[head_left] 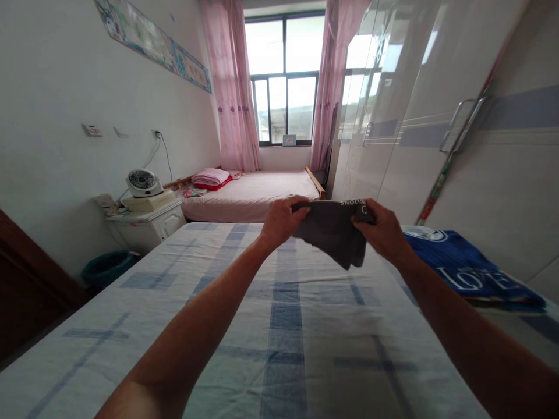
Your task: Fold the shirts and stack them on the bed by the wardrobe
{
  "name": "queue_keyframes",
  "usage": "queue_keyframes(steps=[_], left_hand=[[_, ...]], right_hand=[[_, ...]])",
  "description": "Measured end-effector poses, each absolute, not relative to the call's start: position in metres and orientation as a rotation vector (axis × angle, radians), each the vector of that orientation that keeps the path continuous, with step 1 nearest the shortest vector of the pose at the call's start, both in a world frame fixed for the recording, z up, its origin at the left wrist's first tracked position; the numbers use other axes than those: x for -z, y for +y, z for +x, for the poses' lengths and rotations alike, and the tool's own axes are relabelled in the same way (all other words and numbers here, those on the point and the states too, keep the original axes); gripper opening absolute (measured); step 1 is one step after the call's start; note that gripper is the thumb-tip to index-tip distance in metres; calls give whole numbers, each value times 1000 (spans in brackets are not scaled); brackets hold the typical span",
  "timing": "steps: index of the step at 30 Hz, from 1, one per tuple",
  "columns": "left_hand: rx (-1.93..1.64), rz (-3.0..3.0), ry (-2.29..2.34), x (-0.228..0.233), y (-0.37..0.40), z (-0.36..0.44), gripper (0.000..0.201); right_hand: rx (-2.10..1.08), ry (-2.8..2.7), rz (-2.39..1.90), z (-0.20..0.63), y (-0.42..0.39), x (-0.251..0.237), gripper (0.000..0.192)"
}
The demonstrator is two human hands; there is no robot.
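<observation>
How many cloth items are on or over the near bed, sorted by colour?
Dark grey: 1, the garment held up by the left hand and right hand.
Blue: 1, the blue cloth lying at the bed's right edge.
Total: 2

left hand (282, 221) + right hand (384, 230) grip dark grey garment (334, 230) above checked bed (283, 326) | blue cloth (463, 265) at right | fan (142, 182) far left

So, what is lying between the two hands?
In the head view, a dark grey garment stretches between the left hand and the right hand, both gripping it.
</observation>
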State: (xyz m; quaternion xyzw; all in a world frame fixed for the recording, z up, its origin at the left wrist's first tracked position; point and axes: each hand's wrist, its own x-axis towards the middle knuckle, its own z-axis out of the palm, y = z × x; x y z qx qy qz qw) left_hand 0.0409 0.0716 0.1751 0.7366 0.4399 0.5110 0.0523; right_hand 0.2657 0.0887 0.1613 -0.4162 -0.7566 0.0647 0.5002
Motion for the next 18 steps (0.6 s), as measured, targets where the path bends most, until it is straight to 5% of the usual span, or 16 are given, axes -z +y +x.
queue_keyframes(steps=[4, 9, 18], left_hand=[[-1345, 2458, 1377, -157, 35, 33, 19], [-443, 2551, 1192, -91, -23, 9, 13], [-811, 2033, 1637, -54, 18, 7, 21]], right_hand=[[-128, -2008, -1064, 283, 68, -138, 26], [-522, -2557, -1053, 331, 31, -69, 36], [-443, -2286, -1126, 288, 45, -59, 34]])
